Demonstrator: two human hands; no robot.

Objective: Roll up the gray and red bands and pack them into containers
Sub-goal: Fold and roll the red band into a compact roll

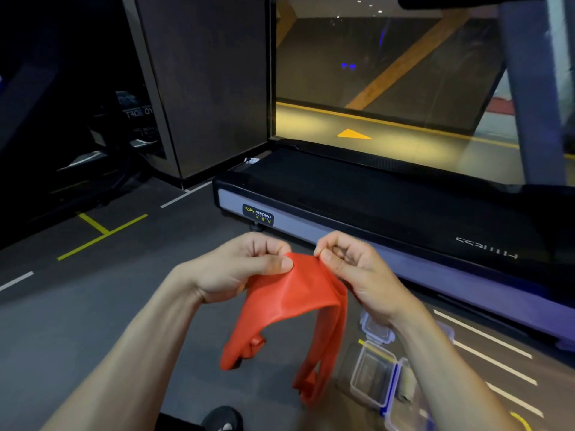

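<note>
- I saw the left hand (245, 269) and right hand (351, 269) pinching the red band's (292, 309) top edge, fingers clamped.
- The band hung above the floor, beside clear containers (373, 377).

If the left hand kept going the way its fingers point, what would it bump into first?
Most likely the right hand. The left hand pinches the red band with its fingers aimed across at the other hand, which grips the same top edge close by. Depth is hard to judge from one view.
</note>
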